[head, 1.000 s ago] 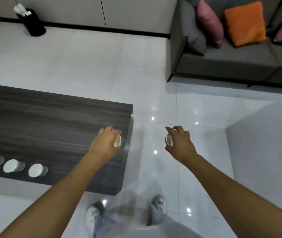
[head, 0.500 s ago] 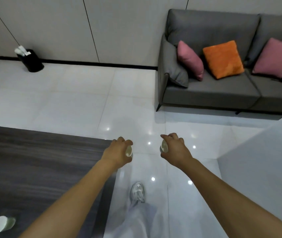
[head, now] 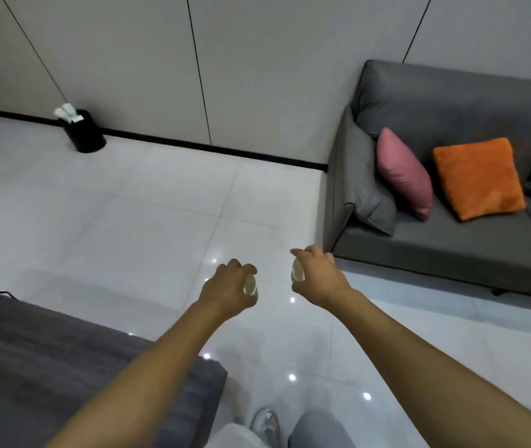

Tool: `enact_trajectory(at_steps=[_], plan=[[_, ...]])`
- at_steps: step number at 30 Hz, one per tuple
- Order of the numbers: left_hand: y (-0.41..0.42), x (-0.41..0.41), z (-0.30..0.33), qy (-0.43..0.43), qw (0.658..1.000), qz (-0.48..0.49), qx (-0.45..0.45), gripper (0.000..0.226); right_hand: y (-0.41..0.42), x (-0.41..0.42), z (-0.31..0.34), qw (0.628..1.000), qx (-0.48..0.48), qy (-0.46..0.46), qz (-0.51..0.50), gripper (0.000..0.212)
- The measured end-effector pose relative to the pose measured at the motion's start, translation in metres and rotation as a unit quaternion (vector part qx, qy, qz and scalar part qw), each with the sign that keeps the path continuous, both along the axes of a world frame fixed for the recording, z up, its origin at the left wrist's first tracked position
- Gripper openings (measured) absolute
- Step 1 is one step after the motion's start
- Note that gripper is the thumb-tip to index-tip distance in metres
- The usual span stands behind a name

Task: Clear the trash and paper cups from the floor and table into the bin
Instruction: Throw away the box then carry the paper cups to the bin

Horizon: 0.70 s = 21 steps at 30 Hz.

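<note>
1. Glossy white floor tiles (head: 128,221) fill a room with pale panelled walls and a black skirting line, ceiling lights mirrored as bright dots on the floor.
2. Both of the person's bare arms reach forward over the floor, the hands side by side and close together, not touching.
3. Left hand (head: 225,291) curls its fingers round a small paper cup (head: 249,284), the cup's open mouth turned toward the other hand.
4. Right hand (head: 317,276) grips a second paper cup (head: 297,273) in the same way, its mouth facing left.
5. Far off at the upper left, a black bin (head: 83,133) stands against the wall, white rubbish poking out of its top.
6. One corner of the dark wood-grain worktop (head: 63,367) sits at the lower left, beneath the left forearm.
7. At the right, a grey sofa (head: 451,247) carries a pink cushion (head: 403,173) and an orange cushion (head: 477,177).
8. Grey trousers and a light shoe (head: 265,423) show at the bottom edge.
</note>
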<state>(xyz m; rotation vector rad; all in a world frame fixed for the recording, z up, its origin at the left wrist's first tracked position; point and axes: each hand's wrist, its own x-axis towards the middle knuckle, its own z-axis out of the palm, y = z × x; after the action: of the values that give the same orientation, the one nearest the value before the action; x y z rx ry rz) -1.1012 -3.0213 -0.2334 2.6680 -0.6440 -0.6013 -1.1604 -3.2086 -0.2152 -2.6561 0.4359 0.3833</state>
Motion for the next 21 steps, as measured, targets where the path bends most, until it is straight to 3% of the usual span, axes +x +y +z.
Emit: enact_trajectory(at_steps=[14, 21], plan=[[-0.068, 0.283, -0.007, -0.006, 0.986, 0.163, -0.020, 0.054, -0.085, 0.351, -0.010, 0.987, -0.006, -0.005, 0.162, 0.070], [-0.055, 0.396, -0.012, 0.016, 0.964, 0.262, -0.029, 0.057, -0.065, 0.498, -0.010, 0.965, 0.018, 0.006, 0.261, 0.069]])
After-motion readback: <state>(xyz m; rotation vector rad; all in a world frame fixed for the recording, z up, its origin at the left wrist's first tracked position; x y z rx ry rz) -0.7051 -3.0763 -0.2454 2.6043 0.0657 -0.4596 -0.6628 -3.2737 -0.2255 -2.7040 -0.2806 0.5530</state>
